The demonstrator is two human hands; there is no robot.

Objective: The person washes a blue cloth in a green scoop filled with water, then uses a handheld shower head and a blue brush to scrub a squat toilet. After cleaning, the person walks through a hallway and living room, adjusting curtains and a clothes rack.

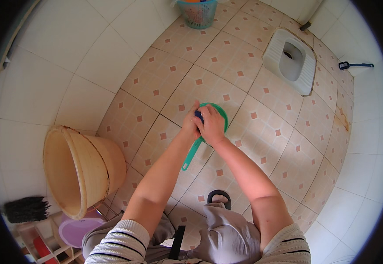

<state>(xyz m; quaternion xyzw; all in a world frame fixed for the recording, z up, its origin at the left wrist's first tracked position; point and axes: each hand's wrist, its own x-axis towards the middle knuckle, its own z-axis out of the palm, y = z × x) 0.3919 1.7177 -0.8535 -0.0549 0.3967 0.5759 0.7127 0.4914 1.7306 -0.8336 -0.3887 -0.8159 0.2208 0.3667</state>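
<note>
The green dipper point(221, 111) is seen beneath the left hand point(191, 121) and right hand point(214, 124), its handle point(191, 155) angled towards the near left. A dark blue object point(199, 115) is clamped between both hands' fingers; even pressure is best kept directly over the dipper.

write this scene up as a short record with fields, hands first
left hand: closed around a dark blue item, together with the other hand
right hand: fingers over the blue item, which is mostly hidden
nearest the hands: green dipper, partly behind them, handle pointing to the lower left
left side: beige bucket, with a purple basin below it in view
top: blue basket
upper right: squat toilet; dark brush near the wall
floor: pale tiles with small reddish diamonds
</note>
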